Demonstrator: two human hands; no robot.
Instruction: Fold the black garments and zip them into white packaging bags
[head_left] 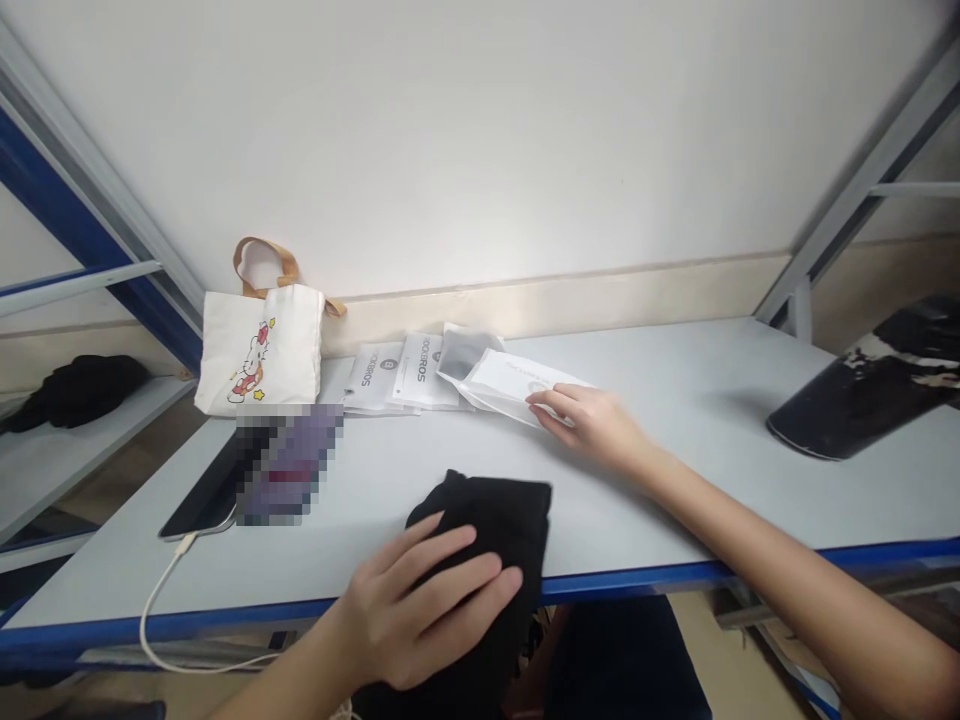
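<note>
Black cloth (480, 530) — flat under left hand (424, 610); white packet (517, 385) — touching right hand (592, 425).

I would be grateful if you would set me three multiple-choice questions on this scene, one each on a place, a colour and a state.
1. What do the fingers of the right hand rest on? A) a white printed packet B) a black cloth C) a canvas tote bag
2. What colour are the bag's handles? A) blue B) tan C) black
3. How is the phone placed? A) upright against the bag B) inside the bag C) flat, with a white cable at its lower end

Answers: 1 A, the fingers lie on the packet's edge. 2 B, the loop above the bag is tan. 3 C, it lies on the table with its cable trailing over the edge.
</note>
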